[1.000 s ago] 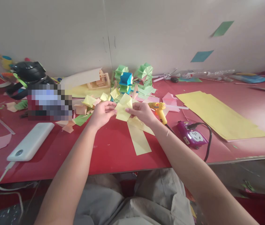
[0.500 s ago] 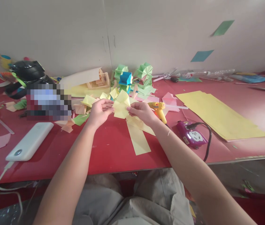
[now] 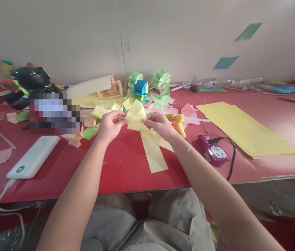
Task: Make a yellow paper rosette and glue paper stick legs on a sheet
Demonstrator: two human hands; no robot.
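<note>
A pale yellow piece of paper [image 3: 136, 116] with folds in it is held up between my two hands over the red table. My left hand [image 3: 113, 124] pinches its left edge between thumb and fingers. On the opposite edge, my right hand [image 3: 159, 123] grips it the same way. Below the right hand lie pale yellow paper strips [image 3: 154, 155], partly overlapping. Just beyond the right hand rests a yellow glue gun [image 3: 178, 123]. Folded yellow paper pieces [image 3: 99, 111] lie past my left hand.
Green and blue folded-paper models [image 3: 161, 81] stand at the back. A purple power socket [image 3: 215, 151] and yellow paper sheets [image 3: 246, 129] lie to the right. On the left are a white power bank [image 3: 33, 157] with a cable and a black bag-like object [image 3: 31, 82].
Both hands keep hold of the yellow paper, whose lower part now looks slightly more tilted. Everything else stays where it was.
</note>
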